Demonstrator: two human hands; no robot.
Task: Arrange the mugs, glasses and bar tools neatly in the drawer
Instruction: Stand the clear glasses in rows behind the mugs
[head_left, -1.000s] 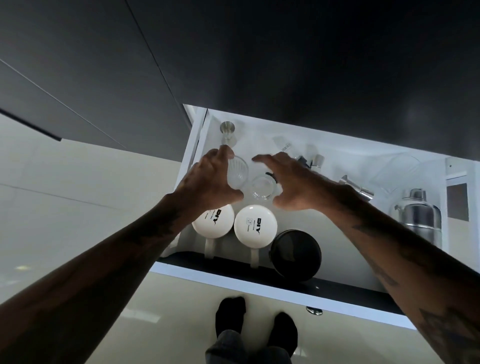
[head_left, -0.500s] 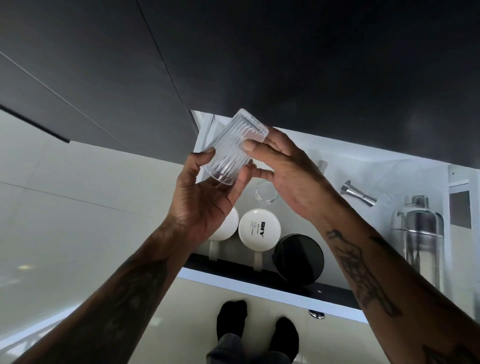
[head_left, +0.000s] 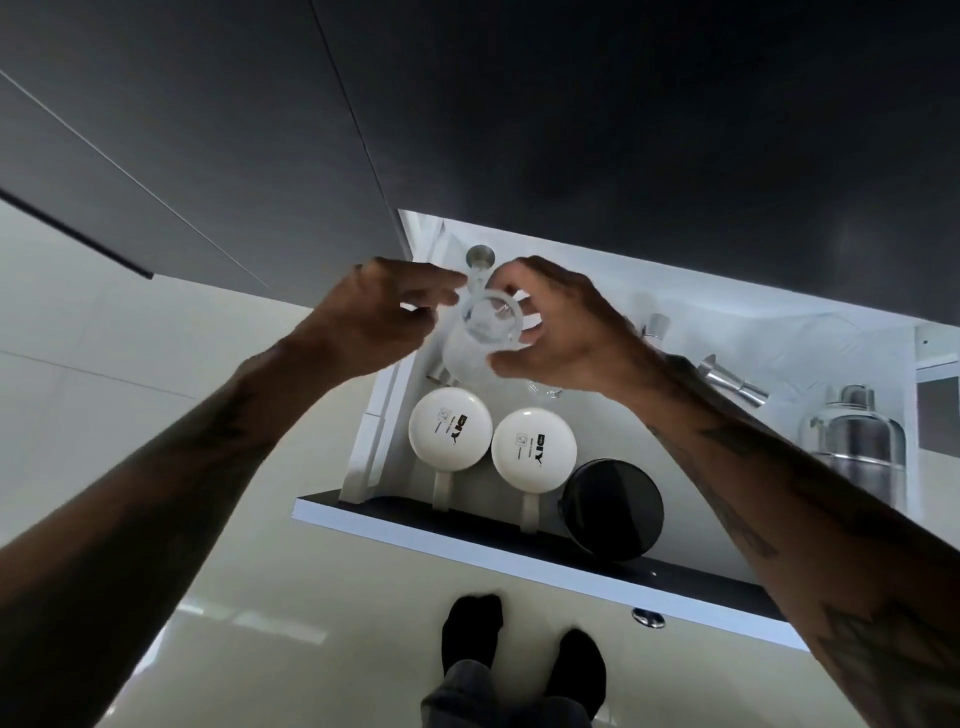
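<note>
Head view: clear ribbed glass (head_left: 485, 338) held above the open drawer (head_left: 550, 558), rim toward camera. Right hand (head_left: 566, 332) grips its side; left hand (head_left: 374, 317) fingers pinch the rim, blurred. Below: two white mugs (head_left: 450, 428) (head_left: 533, 449), one black mug (head_left: 614, 509), upside down.

"DIY" in black on upturned base of left white mug (head_left: 450, 428); same "DIY" on right white mug (head_left: 533, 450), both below the hands; smaller print beside each unreadable
</note>
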